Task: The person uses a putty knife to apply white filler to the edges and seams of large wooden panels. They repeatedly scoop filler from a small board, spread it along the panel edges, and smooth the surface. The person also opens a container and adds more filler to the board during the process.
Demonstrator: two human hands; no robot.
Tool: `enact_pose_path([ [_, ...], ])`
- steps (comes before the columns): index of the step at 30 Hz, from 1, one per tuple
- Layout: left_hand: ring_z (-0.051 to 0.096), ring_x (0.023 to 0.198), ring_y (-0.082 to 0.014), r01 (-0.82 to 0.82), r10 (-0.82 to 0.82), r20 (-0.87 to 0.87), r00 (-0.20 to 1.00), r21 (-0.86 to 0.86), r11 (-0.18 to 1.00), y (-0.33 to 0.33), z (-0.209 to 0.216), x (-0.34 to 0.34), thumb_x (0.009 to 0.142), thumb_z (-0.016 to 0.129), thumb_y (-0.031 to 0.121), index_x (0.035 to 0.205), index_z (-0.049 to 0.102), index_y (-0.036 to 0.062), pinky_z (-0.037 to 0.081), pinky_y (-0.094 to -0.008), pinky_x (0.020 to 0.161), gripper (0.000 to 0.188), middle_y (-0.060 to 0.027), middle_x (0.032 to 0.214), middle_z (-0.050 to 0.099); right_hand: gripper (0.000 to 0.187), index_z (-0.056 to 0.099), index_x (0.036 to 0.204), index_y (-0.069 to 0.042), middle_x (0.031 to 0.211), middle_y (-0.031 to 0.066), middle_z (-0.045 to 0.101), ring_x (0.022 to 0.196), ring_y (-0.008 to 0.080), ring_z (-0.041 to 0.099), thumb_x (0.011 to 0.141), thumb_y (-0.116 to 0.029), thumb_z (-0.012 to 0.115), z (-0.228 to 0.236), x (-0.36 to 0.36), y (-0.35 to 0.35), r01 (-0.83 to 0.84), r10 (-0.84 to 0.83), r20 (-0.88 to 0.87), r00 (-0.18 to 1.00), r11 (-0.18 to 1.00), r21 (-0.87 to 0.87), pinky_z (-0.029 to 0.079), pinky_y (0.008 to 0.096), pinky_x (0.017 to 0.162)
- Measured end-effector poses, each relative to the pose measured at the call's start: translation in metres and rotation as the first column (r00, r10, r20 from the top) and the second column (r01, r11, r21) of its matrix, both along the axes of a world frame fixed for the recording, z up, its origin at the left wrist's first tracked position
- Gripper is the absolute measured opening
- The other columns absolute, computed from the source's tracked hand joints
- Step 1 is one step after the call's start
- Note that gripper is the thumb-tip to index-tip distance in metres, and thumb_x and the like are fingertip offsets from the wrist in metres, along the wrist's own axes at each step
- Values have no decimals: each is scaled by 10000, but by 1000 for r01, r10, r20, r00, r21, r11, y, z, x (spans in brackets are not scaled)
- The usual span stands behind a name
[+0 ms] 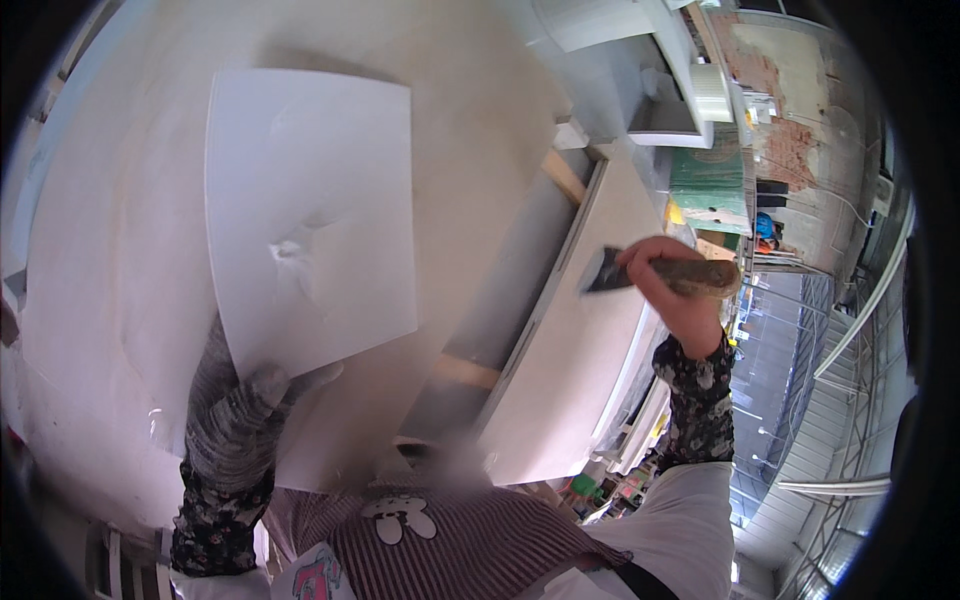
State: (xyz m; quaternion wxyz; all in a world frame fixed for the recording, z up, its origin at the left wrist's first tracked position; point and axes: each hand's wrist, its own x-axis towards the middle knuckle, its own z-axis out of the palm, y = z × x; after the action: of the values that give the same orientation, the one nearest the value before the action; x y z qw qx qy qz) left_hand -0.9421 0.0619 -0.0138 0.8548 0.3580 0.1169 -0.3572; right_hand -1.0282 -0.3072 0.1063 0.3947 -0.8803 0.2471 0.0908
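Observation:
My left hand (238, 425), in a grey knitted glove, grips the lower edge of a flat white board (320, 150), with the thumb over its face. Near the board's middle sits a small lump of white paste (290, 250). My bare right hand (672, 295) is closed around a putty knife (708, 277) with a worn wooden handle. Its dark blade (606, 272) points left, in front of a long pale panel (560, 400); whether the blade touches that panel I cannot tell.
Under the white board spreads a large pale surface (480, 90). Wooden strips (465, 371) show in the gap beside the long panel. White box-like pieces (680, 125) and a green panel (710, 185) stand at the upper right. My striped apron (470, 530) fills the lower middle.

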Motion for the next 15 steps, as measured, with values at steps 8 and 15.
enact_pose_path([
  [8,609,1097,-309,10,-10,-14,1000,2,1000,2,0,1,830,701,118,1441,309,-30,583,-442,883,741,-166,1237,541,68,635,956,-44,1056,44,661,989,115,575,891,-51,620,-33,43,-84,-50,60,121,991,995,-85,440,257,894],
  [15,603,1107,-307,0,1,-32,999,19,1000,5,2,-3,831,700,115,1444,306,-28,584,-444,885,742,-164,1246,533,56,651,921,-44,1006,34,673,946,108,591,871,-64,635,-52,61,-111,-50,50,93,994,999,-2,465,255,849],
])
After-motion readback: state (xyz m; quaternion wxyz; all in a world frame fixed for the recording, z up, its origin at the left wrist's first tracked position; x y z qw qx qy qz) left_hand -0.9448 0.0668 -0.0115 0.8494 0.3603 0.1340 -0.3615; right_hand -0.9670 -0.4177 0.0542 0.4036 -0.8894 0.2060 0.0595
